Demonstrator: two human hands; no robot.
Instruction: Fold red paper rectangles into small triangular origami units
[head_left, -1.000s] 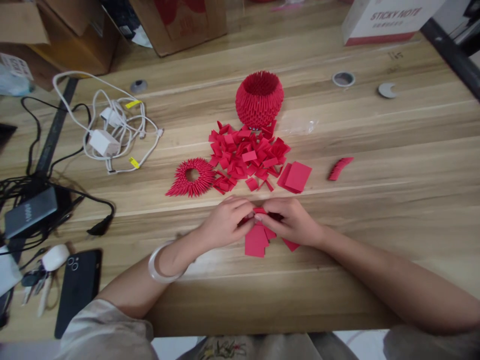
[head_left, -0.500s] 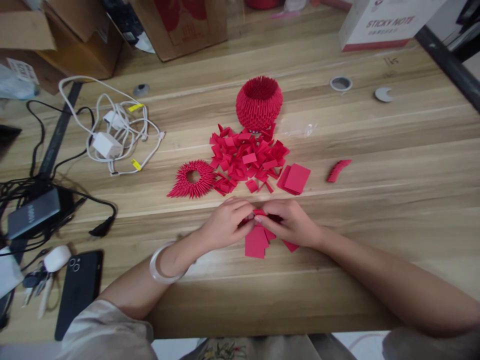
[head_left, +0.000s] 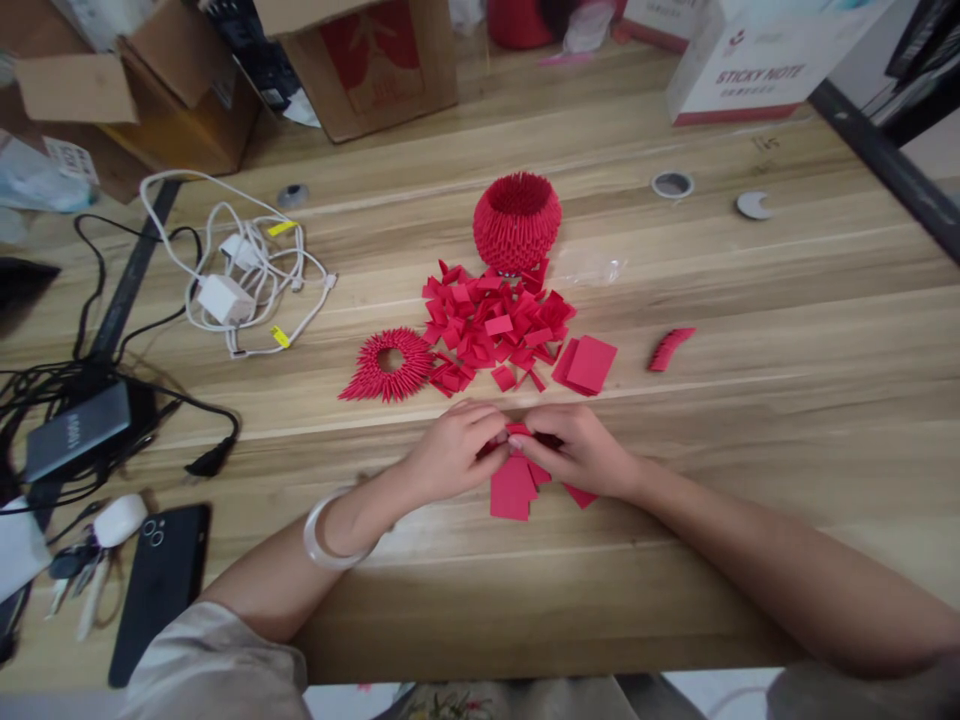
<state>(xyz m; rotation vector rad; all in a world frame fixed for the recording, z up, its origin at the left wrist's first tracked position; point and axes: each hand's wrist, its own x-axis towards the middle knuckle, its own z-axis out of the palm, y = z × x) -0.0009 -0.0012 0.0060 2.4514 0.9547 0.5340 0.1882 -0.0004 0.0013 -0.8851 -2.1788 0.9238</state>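
Note:
My left hand (head_left: 459, 447) and my right hand (head_left: 581, 450) meet near the front of the table, both closed on one small piece of red paper (head_left: 517, 430). Fingers cover most of that piece. Under them lie several flat red paper sheets (head_left: 511, 490). Just beyond is a heap of folded red paper pieces (head_left: 495, 325), with a stack of red paper (head_left: 587, 363) at its right. A spiky red paper ring (head_left: 390, 362) lies left of the heap. Behind it stands a round red paper vase (head_left: 517, 222), open at the top.
White charging cables (head_left: 247, 270) tangle at the left, above a black power bank (head_left: 79, 430) and a phone (head_left: 159, 590). Cardboard boxes (head_left: 375, 70) and a sticky note box (head_left: 757, 70) stand at the back. A short curved red paper strip (head_left: 670, 348) lies right.
The view has tilted slightly, so the table's things appear a little lower. Both hands keep their hold on the red paper at nearly the same spot.

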